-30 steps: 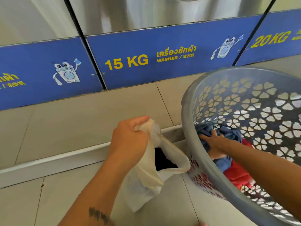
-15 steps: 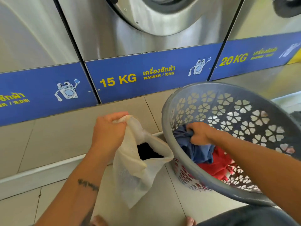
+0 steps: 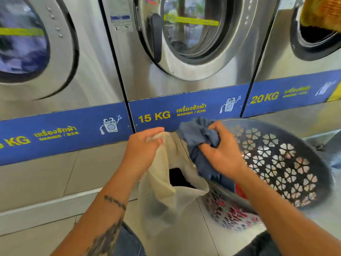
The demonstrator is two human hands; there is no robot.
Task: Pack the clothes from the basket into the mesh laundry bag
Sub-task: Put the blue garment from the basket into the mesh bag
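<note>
Left hand [image 3: 143, 145] pinches the rim of the mesh bag [image 3: 166, 183], holding it open. Right hand [image 3: 220, 150] clenches a blue garment [image 3: 195, 133] above the bag mouth, beside the basket [image 3: 287, 163].

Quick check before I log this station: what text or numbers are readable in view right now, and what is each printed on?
"15 KG" on the middle washer's blue strip.
"WASHER" beside it, below Thai lettering, with small characters I cannot read.
"20 KG" on the right washer's blue strip; its smaller text is blurred.
"KG" on the left washer's blue strip, number cut off; "WASHER" there is blurry.
Sticker above the middle door: unreadable.
</note>
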